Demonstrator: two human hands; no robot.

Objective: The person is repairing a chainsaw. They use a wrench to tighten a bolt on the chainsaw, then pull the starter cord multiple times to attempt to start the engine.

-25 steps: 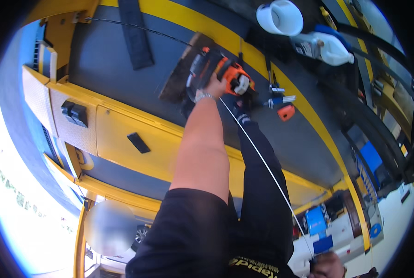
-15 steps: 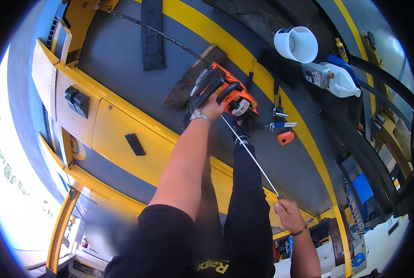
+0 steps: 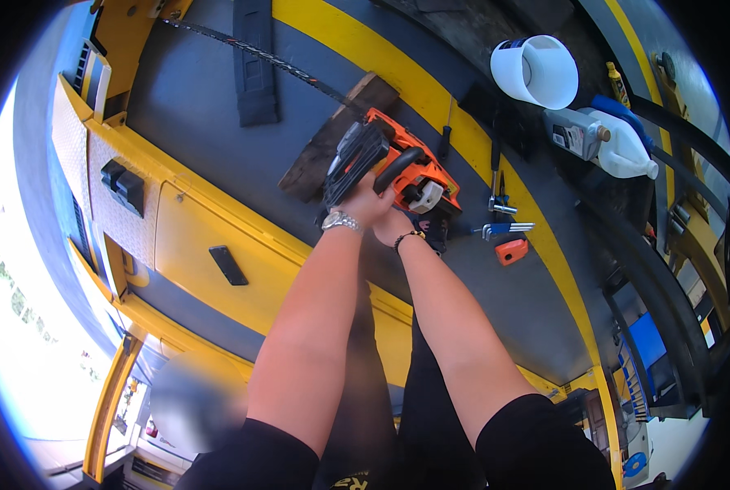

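An orange and black chainsaw (image 3: 418, 175) rests on the grey floor. Its long guide bar with chain (image 3: 250, 51) reaches toward the far left, above a wooden block (image 3: 324, 155). My left hand (image 3: 363, 204), with a metal watch on the wrist, is closed around the saw's black front handle. Right beside it, my right hand (image 3: 391, 226) is closed low against the saw's starter side. The starter grip is hidden by my fingers, and no cord shows outside the saw. A dark shoe (image 3: 432, 231) is at the rear of the saw.
Right of the saw lie a screwdriver (image 3: 446, 135), a ratchet (image 3: 495, 175), hex keys (image 3: 508, 229) and an orange part (image 3: 512, 251). A white bucket (image 3: 549, 73) and bottles (image 3: 577, 135) stand far right. A phone (image 3: 227, 265) lies on the yellow frame (image 3: 193, 220) at left.
My right hand has moved from the lower right up to the saw. The long white starter cord, stretched out before, has gone back in. My left hand stays on the handle.
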